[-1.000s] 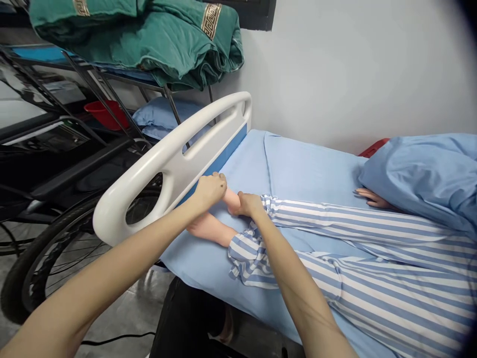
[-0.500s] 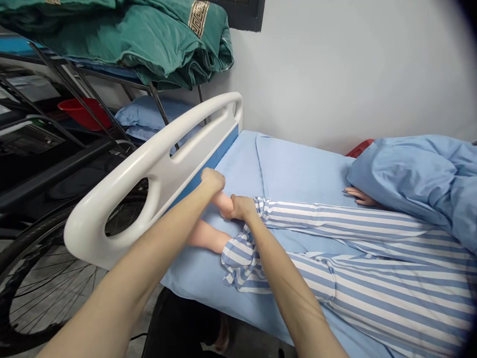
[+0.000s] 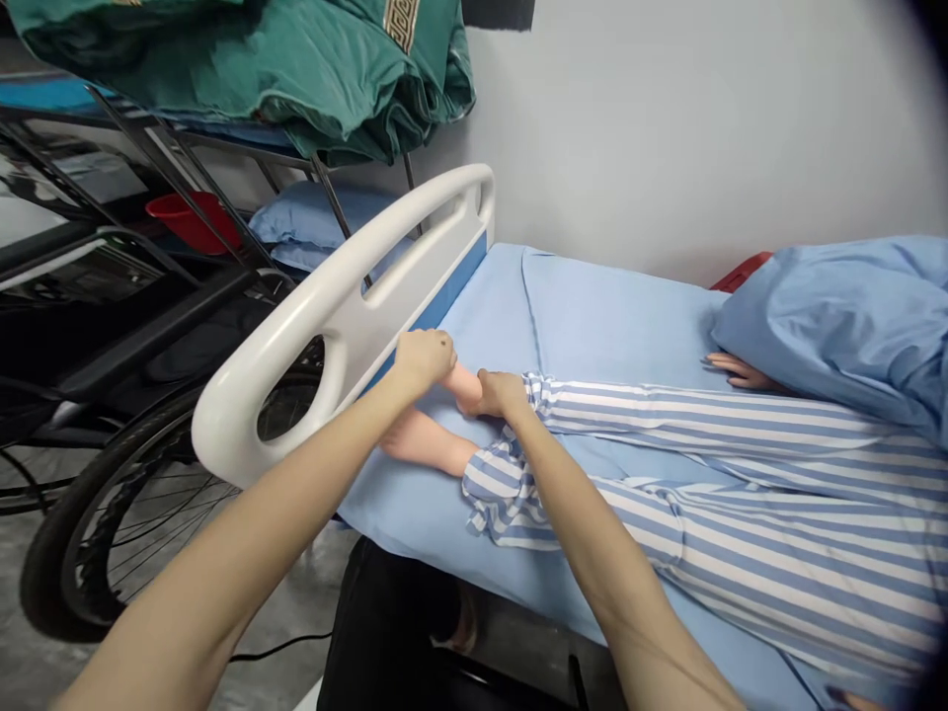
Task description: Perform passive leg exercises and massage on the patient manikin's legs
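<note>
A manikin in blue-and-white striped trousers [image 3: 622, 407] lies on the bed, its bare lower legs at the footboard end. My left hand [image 3: 425, 359] is closed round the front of the farther foot [image 3: 463, 387], hiding the toes. Just to the right, my right hand [image 3: 502, 395] grips the same leg at the ankle, beside the gathered trouser cuff. Nearer to me the other foot [image 3: 426, 441] rests on the sheet, partly behind my left forearm. Its trouser leg [image 3: 500, 489] is bunched above the ankle.
A white footboard [image 3: 355, 267] rises left of the feet, with a wheelchair wheel [image 3: 96, 553] beyond it. Blue bedding [image 3: 836, 326] covers the manikin's upper part, and a manikin hand [image 3: 741, 371] pokes out. Green cloth [image 3: 333, 79] lies on a rack above a red basin [image 3: 194, 222].
The view has shifted, so the bed appears farther right and higher. My left hand has turned slightly on the foot, showing more of its back. My right hand keeps its hold.
</note>
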Motion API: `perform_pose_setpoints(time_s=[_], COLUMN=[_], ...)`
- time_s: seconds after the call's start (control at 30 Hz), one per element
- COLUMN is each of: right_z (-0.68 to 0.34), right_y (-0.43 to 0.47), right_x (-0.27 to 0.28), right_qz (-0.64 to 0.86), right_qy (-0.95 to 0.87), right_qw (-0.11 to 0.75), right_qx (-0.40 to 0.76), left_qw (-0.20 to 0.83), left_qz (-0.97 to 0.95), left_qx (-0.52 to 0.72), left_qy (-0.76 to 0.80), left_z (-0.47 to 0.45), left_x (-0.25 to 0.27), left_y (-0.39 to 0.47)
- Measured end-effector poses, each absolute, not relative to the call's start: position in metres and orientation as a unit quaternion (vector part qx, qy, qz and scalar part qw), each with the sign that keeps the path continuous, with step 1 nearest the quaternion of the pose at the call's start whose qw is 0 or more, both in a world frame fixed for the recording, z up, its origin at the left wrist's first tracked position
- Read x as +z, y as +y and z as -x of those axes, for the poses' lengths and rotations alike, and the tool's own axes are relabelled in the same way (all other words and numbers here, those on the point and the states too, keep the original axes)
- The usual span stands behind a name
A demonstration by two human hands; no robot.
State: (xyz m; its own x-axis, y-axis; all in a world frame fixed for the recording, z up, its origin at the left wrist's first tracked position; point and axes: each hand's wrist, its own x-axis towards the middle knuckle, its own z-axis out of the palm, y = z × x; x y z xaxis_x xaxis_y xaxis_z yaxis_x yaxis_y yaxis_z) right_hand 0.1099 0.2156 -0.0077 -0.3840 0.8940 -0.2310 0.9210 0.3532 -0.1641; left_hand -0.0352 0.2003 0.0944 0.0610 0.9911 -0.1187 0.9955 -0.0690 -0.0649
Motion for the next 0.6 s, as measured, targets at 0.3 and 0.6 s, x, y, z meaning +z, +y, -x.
perform_pose_setpoints(time_s=[0.3, 0.6], right_z=[-0.112, -0.111], right_y=[0.217, 0.218], right_x=[-0.010, -0.007], right_qz=[-0.557, -0.559], right_qy=[0.816, 0.814], right_qw=[0.047, 0.064], right_qx=[-0.148, -0.145], left_qw=[0.075, 0.059], left_qz=[-0.665, -0.668], left_qx=[-0.241, -0.168], left_qy=[0.703, 0.722], left_z=[0.021, 0.007], left_x=[0.094, 0.062], left_y=[0.261, 0.262])
